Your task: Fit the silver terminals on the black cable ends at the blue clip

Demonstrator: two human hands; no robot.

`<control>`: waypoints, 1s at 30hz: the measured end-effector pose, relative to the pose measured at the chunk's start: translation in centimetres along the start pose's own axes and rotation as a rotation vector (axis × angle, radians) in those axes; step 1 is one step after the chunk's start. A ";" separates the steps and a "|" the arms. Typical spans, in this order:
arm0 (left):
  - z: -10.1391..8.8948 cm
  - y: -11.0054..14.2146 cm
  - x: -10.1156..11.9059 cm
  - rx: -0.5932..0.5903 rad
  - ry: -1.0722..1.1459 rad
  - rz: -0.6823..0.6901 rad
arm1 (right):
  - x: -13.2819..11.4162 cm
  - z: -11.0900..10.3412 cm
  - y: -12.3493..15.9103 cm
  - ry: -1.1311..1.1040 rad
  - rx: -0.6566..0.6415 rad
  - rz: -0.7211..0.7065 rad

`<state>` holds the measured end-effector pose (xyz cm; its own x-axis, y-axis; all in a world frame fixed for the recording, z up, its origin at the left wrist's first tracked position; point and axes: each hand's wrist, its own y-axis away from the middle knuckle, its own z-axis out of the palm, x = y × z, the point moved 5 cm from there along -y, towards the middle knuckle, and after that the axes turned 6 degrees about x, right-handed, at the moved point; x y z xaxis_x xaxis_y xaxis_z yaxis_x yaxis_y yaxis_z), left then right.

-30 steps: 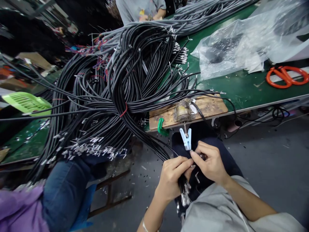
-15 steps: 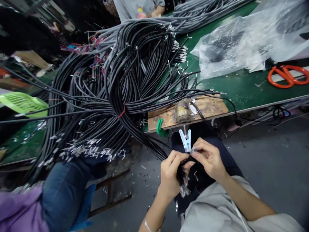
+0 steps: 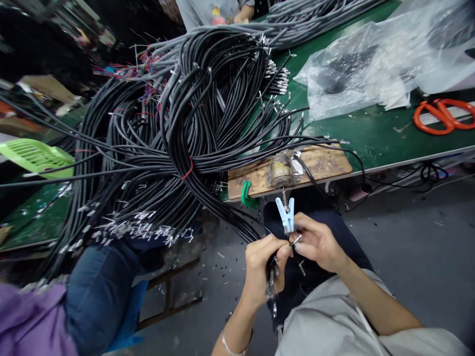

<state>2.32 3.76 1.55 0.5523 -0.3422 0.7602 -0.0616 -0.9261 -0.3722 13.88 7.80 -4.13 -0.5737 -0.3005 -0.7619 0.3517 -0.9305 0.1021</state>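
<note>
My left hand (image 3: 261,264) is closed round a bundle of black cables (image 3: 241,225), whose silvery ends (image 3: 272,291) hang out below the palm. Between its thumb and index finger one cable is pinched, and a bare silvery cable end (image 3: 297,240) sticks out to the right. Against that end the fingers of my right hand (image 3: 319,243) are closed; its fingertips are partly hidden. Just above them, touching or nearly touching the right index finger, is a light-blue clothes peg (image 3: 285,216) fixed on the metal shaft (image 3: 285,194) of a tape-wrapped motor (image 3: 281,170).
The motor sits on a wooden board (image 3: 334,160) at the edge of the green table (image 3: 371,131), beside a green clamp (image 3: 247,194). Black cables (image 3: 208,123) pile up left. Orange-handled scissors (image 3: 434,118) and a plastic bag (image 3: 356,74) lie right. Other people sit left and across.
My right hand has shifted slightly, and a silvery cable end now shows between the hands. My left thumb has closed toward its index finger, and the hanging ends have swung left.
</note>
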 end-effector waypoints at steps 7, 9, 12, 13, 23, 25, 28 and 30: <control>0.0 0.1 0.1 0.076 -0.071 -0.014 | -0.5 -0.1 1.2 0.228 0.253 -0.310; -0.2 0.0 0.0 0.039 -0.030 -0.024 | -1.0 0.0 1.5 0.316 0.243 -0.379; -0.4 -0.3 0.0 -0.019 0.115 -0.027 | -0.3 0.3 0.8 0.129 0.021 -0.045; -0.5 -0.4 0.0 -0.026 0.153 -0.028 | 0.0 0.4 0.6 0.052 -0.068 0.116; -0.9 -0.8 0.7 0.130 0.182 0.032 | -2.4 -0.9 -3.9 0.068 -0.090 0.211; -1.2 -0.8 0.7 0.190 0.208 0.053 | -1.7 0.6 -4.3 -0.065 -0.158 0.219; -1.5 -0.9 0.4 0.263 0.214 0.025 | -0.6 2.1 -4.6 -0.229 -0.131 0.212; -1.3 -1.1 0.3 0.262 0.188 -0.003 | -0.3 2.3 -4.7 -0.268 -0.067 0.191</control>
<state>1.49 4.40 2.89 0.3877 -0.3853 0.8374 0.1697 -0.8630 -0.4757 10.69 11.82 -2.91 -0.6636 -0.5211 -0.5367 0.5145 -0.8388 0.1782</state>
